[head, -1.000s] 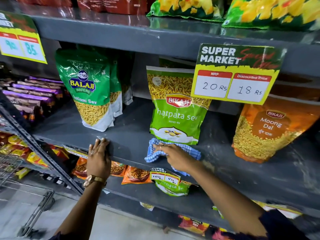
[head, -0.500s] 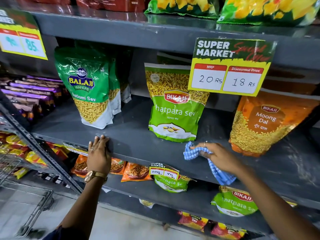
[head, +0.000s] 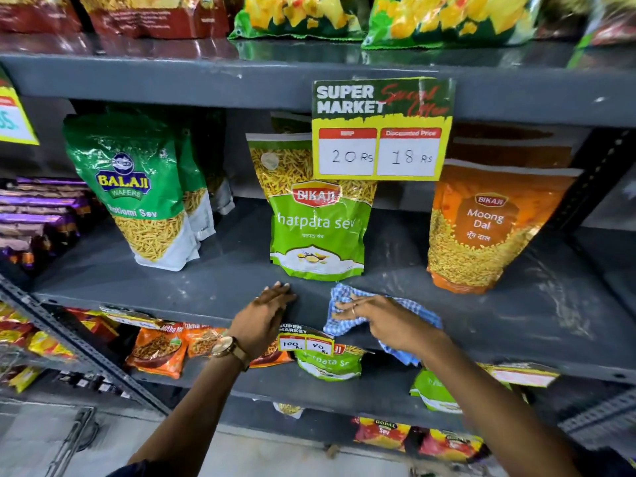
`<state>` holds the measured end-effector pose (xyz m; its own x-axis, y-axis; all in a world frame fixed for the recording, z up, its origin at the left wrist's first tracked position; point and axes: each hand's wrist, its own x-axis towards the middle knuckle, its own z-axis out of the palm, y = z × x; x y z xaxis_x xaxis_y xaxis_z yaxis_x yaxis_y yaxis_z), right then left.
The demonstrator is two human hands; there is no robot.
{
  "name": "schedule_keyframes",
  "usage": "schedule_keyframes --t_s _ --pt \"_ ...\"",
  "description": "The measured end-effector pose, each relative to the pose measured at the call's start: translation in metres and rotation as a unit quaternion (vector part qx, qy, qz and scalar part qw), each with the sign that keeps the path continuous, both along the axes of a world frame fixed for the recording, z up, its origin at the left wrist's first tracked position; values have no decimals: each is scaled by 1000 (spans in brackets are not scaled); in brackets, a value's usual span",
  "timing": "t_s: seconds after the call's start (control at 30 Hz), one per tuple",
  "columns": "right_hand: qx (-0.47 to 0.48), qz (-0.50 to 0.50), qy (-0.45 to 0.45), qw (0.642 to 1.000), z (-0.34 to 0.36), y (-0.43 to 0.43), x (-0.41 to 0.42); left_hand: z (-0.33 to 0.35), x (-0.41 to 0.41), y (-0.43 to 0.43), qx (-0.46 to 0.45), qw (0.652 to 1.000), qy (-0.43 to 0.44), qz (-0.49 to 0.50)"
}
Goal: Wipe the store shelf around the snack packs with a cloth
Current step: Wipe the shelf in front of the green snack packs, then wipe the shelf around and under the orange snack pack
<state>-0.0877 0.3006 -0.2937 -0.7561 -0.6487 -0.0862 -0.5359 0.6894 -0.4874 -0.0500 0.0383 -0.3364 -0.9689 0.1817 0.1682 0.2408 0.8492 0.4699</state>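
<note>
A grey metal shelf [head: 213,280] holds three kinds of snack packs: green Balaji sev packs [head: 137,191] at the left, a green Bikaji chatpata sev pack [head: 318,232] in the middle and an orange Bikaji moong dal pack [head: 481,225] at the right. My right hand [head: 382,320] presses a blue checked cloth [head: 339,297] flat on the shelf's front edge, just below the chatpata sev pack. My left hand [head: 265,318] rests flat on the shelf edge to the left of the cloth, fingers together, holding nothing.
A yellow price sign [head: 380,129] hangs from the shelf above, in front of the middle pack. More packs fill the lower shelves [head: 161,349] and the top shelf [head: 309,15]. Purple bars [head: 38,215] are stacked at the far left. White smears mark the shelf at the right [head: 557,304].
My right hand has swept the cloth right and then back left to below the chatpata sev pack. My left hand has shifted right along the shelf edge, close to the cloth.
</note>
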Motion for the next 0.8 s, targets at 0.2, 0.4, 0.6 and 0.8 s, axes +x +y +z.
schedule_keyframes --t_s 0.2,0.4,0.6,0.8 --pt "-6 -126 18 992 28 48 -5 17 -9 1 48 998 31 31" --pt "-70 -317 116 939 72 21 -32 25 -27 21 0 977 -5 214" --pt "-29 -375 86 923 16 5 -45 9 -41 18 -26 974 0 226" --pt "-249 -478 144 830 -9 -2 -77 -1 -43 18 -37 970 24 239"
